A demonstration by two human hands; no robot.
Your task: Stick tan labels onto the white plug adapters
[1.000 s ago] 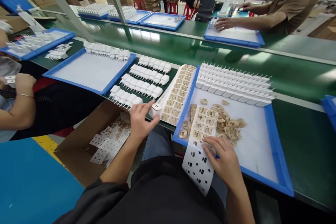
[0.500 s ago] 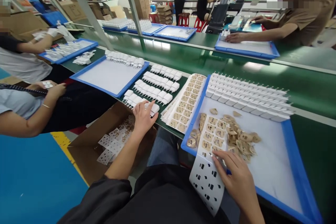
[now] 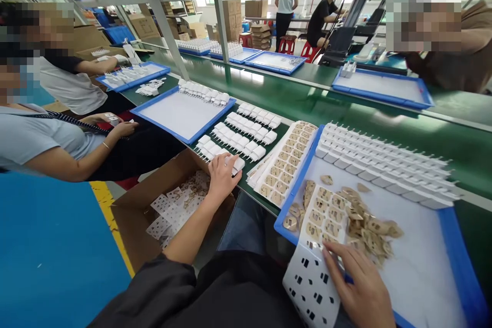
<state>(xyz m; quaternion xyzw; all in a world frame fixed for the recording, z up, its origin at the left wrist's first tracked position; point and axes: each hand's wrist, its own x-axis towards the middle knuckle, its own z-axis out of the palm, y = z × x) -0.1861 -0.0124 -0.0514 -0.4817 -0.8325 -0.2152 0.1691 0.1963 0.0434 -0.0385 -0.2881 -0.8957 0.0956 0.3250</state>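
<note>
White plug adapters (image 3: 230,161), rows on green counter (image 3: 346,107) left of centre; left hand (image 3: 223,177) resting fingers-down on nearest row, grip loose. Label sheet (image 3: 315,271), half-peeled, pinned flat by right hand (image 3: 363,292) at blue tray (image 3: 457,246); many labels remaining.

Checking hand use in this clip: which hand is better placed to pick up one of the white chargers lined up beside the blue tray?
Left. The left hand already rests on the nearest row of white chargers, while the right hand is pressing on the sticker sheet at the blue tray.
</note>
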